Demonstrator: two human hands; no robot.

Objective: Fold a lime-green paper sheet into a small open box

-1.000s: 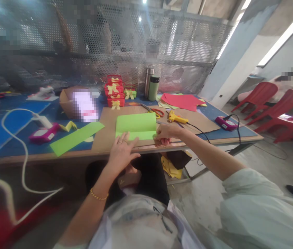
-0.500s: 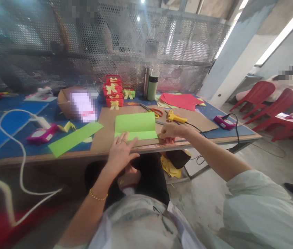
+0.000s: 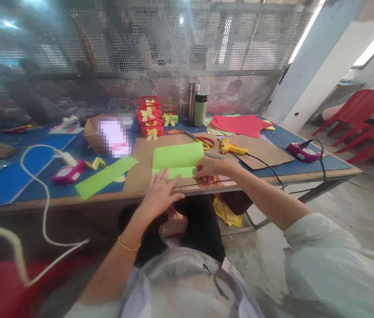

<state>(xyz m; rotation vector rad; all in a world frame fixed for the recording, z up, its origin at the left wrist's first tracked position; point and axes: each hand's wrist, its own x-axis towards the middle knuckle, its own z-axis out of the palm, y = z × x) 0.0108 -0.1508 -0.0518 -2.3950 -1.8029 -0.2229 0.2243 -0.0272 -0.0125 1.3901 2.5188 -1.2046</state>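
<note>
We press our left hand (image 3: 160, 191) flat on the green paper (image 3: 177, 155), our right hand (image 3: 208, 168) pinching its near corner. It looks light and floppy, best held by its edges.

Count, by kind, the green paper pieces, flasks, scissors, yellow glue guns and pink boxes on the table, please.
Green paper pieces: 2
Flasks: 2
Scissors: 1
Yellow glue guns: 1
Pink boxes: 2
Total: 8
</note>
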